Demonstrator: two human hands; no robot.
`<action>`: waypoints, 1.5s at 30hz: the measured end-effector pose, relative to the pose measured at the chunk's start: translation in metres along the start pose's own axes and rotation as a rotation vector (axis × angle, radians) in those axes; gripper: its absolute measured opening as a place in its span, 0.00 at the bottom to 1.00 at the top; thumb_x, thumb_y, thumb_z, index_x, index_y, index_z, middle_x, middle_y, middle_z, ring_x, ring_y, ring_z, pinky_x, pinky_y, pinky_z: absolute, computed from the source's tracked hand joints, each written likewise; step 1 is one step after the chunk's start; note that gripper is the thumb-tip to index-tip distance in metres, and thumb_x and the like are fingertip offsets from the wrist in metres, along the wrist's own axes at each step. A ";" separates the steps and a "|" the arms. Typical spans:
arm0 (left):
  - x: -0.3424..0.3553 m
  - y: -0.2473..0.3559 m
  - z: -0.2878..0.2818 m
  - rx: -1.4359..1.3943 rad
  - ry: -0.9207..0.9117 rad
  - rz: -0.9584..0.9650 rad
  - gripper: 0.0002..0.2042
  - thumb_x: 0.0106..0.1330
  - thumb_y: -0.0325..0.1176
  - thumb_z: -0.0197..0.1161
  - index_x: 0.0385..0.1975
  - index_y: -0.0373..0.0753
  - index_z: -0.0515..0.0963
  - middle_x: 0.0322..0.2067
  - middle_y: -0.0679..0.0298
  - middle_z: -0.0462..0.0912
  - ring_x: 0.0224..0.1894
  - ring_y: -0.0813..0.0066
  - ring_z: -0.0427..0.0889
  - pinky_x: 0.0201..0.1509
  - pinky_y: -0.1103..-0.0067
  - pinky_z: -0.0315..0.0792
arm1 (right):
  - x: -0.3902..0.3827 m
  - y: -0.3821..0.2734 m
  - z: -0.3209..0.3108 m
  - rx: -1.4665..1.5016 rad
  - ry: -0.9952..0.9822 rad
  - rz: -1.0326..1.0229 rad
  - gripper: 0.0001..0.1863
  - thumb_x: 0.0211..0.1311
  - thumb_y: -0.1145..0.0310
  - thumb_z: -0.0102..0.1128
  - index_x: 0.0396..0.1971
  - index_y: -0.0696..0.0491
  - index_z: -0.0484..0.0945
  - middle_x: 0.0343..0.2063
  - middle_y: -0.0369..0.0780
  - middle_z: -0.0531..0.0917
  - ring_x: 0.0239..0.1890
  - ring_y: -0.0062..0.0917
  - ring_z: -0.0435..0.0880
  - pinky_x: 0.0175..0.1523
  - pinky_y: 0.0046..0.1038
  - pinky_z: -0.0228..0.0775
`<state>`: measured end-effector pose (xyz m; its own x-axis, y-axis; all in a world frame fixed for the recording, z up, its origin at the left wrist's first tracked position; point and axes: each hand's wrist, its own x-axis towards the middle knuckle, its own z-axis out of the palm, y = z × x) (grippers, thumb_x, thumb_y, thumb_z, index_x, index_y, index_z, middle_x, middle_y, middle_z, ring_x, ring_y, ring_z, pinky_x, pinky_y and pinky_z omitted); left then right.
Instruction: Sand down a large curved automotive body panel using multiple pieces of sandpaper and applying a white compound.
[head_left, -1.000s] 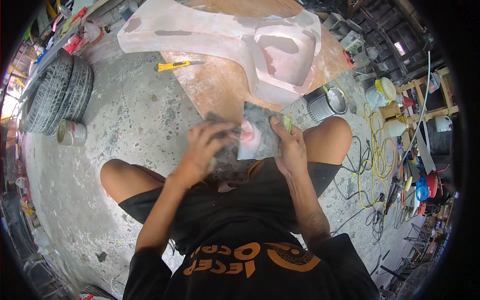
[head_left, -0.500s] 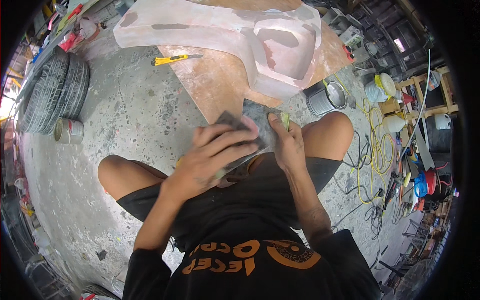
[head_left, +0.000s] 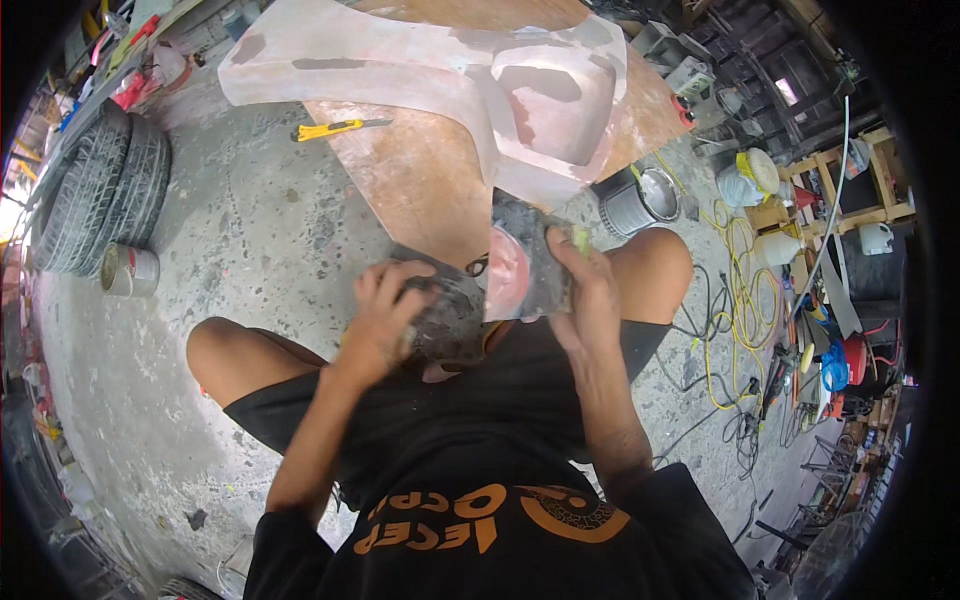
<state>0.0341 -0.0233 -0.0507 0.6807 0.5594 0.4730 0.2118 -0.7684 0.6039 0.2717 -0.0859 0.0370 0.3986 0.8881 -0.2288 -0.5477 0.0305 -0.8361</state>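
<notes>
My right hand (head_left: 590, 290) grips the right edge of a dark flat plate (head_left: 545, 260), thumb on top. A smooth mound of pink paste (head_left: 508, 275) lies on this plate, and a yellow-green bit (head_left: 581, 239) shows beside the thumb. To the left, my left hand (head_left: 385, 312), blurred, has its fingers curled over a dark, smeared flat sheet (head_left: 448, 312); a hole shows near its upper right corner. The two flat pieces meet or overlap above my lap; which one lies on top I cannot tell.
Ahead, a large pale, grey-patched moulded panel (head_left: 400, 65) rests on a brown board (head_left: 400, 165). A yellow utility knife (head_left: 330, 130) lies at the board's left edge. Nearby stand a grey bucket (head_left: 640, 203) and a tin can (head_left: 130, 270). Tyres (head_left: 105, 190) stand left; yellow cable (head_left: 740, 290) coils right.
My left hand has drawn left with the dark sheet, off the pink paste, which now shows in full. My right hand keeps its grip on the plate, moved slightly lower.
</notes>
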 end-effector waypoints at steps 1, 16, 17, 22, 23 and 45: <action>0.000 -0.005 -0.006 0.026 -0.050 -0.098 0.29 0.43 0.11 0.56 0.51 0.39 0.71 0.58 0.57 0.68 0.61 0.55 0.67 0.69 0.60 0.58 | -0.004 -0.005 -0.007 0.009 -0.077 0.019 0.14 0.69 0.69 0.58 0.47 0.63 0.77 0.40 0.40 0.83 0.40 0.22 0.83 0.45 0.25 0.75; 0.000 0.016 -0.003 0.014 -0.047 -0.111 0.28 0.44 0.07 0.53 0.49 0.35 0.69 0.55 0.49 0.70 0.58 0.55 0.71 0.61 0.65 0.67 | -0.021 0.017 0.026 0.090 0.042 0.092 0.19 0.72 0.59 0.57 0.29 0.61 0.81 0.21 0.31 0.76 0.21 0.15 0.66 0.30 0.22 0.61; 0.000 0.013 -0.007 0.017 -0.044 -0.118 0.28 0.44 0.07 0.53 0.49 0.35 0.69 0.55 0.49 0.70 0.58 0.55 0.71 0.61 0.65 0.67 | -0.021 0.018 0.017 -0.311 0.012 -0.112 0.18 0.72 0.60 0.56 0.30 0.61 0.81 0.22 0.31 0.77 0.23 0.14 0.68 0.30 0.21 0.61; 0.053 0.051 -0.056 0.078 -0.028 -0.070 0.30 0.45 0.18 0.62 0.55 0.41 0.74 0.56 0.59 0.76 0.58 0.56 0.72 0.63 0.63 0.62 | -0.012 0.016 -0.002 -0.680 -0.061 -0.071 0.17 0.71 0.60 0.57 0.33 0.61 0.82 0.24 0.31 0.79 0.28 0.14 0.71 0.34 0.21 0.64; 0.058 0.055 -0.060 0.226 -0.251 0.026 0.31 0.47 0.20 0.63 0.57 0.42 0.74 0.57 0.61 0.77 0.58 0.58 0.73 0.63 0.62 0.62 | -0.011 0.016 0.000 -0.683 -0.072 -0.064 0.17 0.71 0.60 0.57 0.33 0.61 0.82 0.24 0.31 0.79 0.28 0.14 0.71 0.34 0.21 0.64; 0.044 0.051 -0.029 0.134 -0.239 0.130 0.23 0.56 0.25 0.58 0.55 0.42 0.78 0.59 0.67 0.76 0.61 0.60 0.71 0.64 0.66 0.62 | 0.003 0.004 -0.005 -0.444 0.002 0.033 0.14 0.68 0.62 0.60 0.34 0.58 0.83 0.26 0.33 0.82 0.28 0.14 0.76 0.34 0.20 0.67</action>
<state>0.0543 -0.0289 0.0196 0.8504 0.3770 0.3670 0.1920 -0.8718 0.4506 0.2738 -0.0850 0.0303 0.3874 0.8845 -0.2598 -0.1911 -0.1986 -0.9613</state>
